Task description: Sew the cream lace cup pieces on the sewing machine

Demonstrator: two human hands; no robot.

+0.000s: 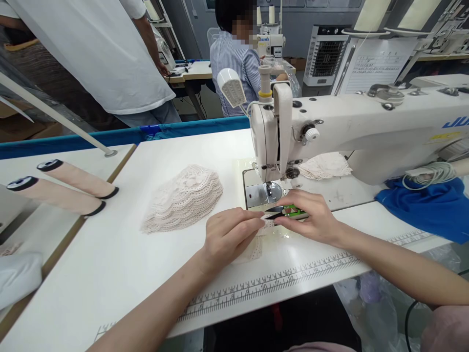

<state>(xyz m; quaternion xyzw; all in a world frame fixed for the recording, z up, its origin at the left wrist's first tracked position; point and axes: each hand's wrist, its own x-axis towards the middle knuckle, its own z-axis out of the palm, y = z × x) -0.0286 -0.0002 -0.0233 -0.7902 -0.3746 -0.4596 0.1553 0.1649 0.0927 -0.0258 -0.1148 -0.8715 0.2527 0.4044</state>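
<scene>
Green-handled thread snips (291, 211) are gripped in my right hand (311, 215), their dark blades pointing left in front of the sewing machine's needle plate. My left hand (232, 233) pinches a small pale lace piece (266, 227) by its edge, right at the blade tips. Part of that lace hangs down below my left fingers, over the table. The needle and presser foot (270, 188) of the white sewing machine (273, 127) stand just behind both hands. To the left lies a fanned stack of lace pieces (186, 198).
More lace pieces (324, 166) lie behind the machine's needle area. Blue cloth (427, 205) sits at the right. Two peach thread cones (58, 195) lie at the left. A printed ruler (271, 283) follows the table's front edge. Two people are beyond the table.
</scene>
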